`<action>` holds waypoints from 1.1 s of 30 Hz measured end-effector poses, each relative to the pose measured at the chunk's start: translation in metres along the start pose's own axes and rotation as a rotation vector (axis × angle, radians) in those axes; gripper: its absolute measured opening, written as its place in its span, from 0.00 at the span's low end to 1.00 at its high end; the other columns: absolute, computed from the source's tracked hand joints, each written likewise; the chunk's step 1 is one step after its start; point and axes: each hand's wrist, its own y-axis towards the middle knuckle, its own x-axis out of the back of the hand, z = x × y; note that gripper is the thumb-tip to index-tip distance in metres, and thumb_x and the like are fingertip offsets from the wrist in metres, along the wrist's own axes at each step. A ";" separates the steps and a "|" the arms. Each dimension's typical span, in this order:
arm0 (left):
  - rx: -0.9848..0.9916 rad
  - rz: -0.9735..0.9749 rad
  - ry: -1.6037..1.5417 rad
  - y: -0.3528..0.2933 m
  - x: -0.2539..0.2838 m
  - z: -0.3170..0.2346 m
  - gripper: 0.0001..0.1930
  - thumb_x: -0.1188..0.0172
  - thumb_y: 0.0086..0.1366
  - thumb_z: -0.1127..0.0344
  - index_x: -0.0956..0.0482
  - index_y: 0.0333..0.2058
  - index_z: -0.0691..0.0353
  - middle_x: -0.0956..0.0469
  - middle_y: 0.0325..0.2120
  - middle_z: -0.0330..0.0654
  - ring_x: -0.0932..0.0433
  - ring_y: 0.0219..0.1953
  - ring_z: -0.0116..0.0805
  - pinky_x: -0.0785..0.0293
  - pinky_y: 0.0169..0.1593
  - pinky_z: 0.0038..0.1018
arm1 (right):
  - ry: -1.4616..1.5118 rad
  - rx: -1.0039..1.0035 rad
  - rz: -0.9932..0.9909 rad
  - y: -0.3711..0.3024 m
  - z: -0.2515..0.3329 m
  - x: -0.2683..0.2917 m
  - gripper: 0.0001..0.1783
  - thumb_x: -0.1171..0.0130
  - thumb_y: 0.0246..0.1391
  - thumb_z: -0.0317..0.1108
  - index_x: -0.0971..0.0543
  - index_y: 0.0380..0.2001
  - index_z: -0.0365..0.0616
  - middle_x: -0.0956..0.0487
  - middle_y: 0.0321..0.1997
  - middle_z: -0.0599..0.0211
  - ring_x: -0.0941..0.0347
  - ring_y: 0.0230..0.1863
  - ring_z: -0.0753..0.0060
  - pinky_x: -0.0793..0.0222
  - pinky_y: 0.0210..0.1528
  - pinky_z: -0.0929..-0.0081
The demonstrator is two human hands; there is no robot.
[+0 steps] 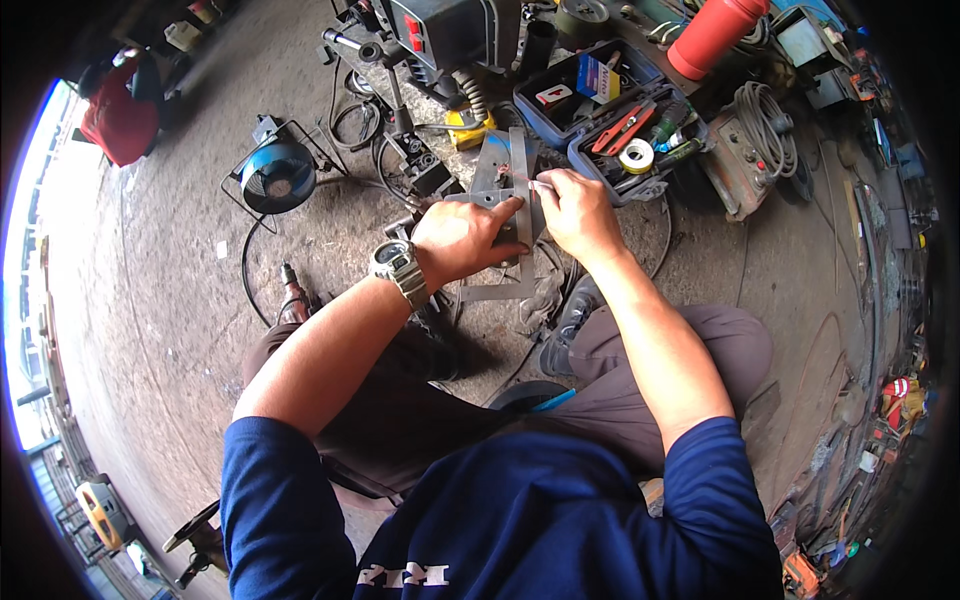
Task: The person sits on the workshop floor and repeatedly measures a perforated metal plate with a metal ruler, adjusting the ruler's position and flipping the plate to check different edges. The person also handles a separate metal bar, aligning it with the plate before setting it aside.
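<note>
An L-shaped steel square [519, 158] lies with its long blade pointing away from me and its short leg toward my feet. Under it is a flat grey metal plate [490, 163] with a blue mark near its far edge. My left hand [462, 238], a watch on its wrist, holds the square down, thumb and index finger apart on the blade. On the blade's right side, my right hand [580, 213] pinches a thin marking tool [535, 186], its tip close to the blade's edge. What supports the plate is mostly hidden by my hands.
Beyond my right hand sits an open blue toolbox [545, 112] with tools and tape. A dark machine [450, 35] stands ahead. Leftward are a blue fan [277, 178] with its cable and a power tool [293, 292]. A red cylinder [715, 38] and a cable-topped box [745, 155] are right.
</note>
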 end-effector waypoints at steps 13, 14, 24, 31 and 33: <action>-0.003 -0.011 -0.023 0.001 -0.002 -0.001 0.33 0.38 0.59 0.39 0.26 0.56 0.56 0.18 0.24 0.50 0.17 0.30 0.48 0.21 0.34 0.41 | -0.032 -0.042 0.218 -0.023 0.020 0.018 0.08 0.45 0.57 0.30 0.22 0.28 0.37 0.20 0.29 0.44 0.21 0.35 0.42 0.25 0.39 0.53; 0.003 -0.009 -0.016 0.000 -0.002 0.000 0.33 0.38 0.59 0.39 0.26 0.56 0.56 0.18 0.24 0.50 0.17 0.30 0.49 0.21 0.34 0.41 | -0.023 -0.093 0.312 -0.029 0.025 0.023 0.08 0.45 0.57 0.31 0.21 0.29 0.37 0.20 0.29 0.44 0.20 0.36 0.43 0.24 0.40 0.53; 0.033 0.028 0.023 0.001 0.006 -0.007 0.34 0.37 0.59 0.41 0.28 0.59 0.55 0.17 0.27 0.50 0.16 0.31 0.48 0.21 0.36 0.39 | 0.676 -0.916 0.297 -0.113 0.015 0.006 0.11 0.43 0.63 0.34 0.18 0.41 0.38 0.20 0.27 0.71 0.22 0.28 0.82 0.26 0.27 0.81; 0.261 -0.306 -0.161 -0.009 0.024 0.002 0.17 0.38 0.63 0.56 0.19 0.47 0.57 0.17 0.31 0.52 0.17 0.33 0.51 0.20 0.37 0.39 | 0.941 -0.914 0.243 -0.109 0.032 -0.001 0.09 0.40 0.62 0.33 0.21 0.40 0.39 0.22 0.25 0.72 0.28 0.20 0.83 0.33 0.20 0.85; 0.396 -0.549 -0.316 -0.025 0.028 0.021 0.15 0.38 0.64 0.62 0.19 0.46 0.61 0.17 0.31 0.50 0.17 0.31 0.43 0.21 0.37 0.35 | 0.922 -0.959 0.171 -0.102 0.031 0.032 0.09 0.41 0.63 0.33 0.20 0.42 0.41 0.21 0.25 0.72 0.29 0.18 0.85 0.34 0.16 0.87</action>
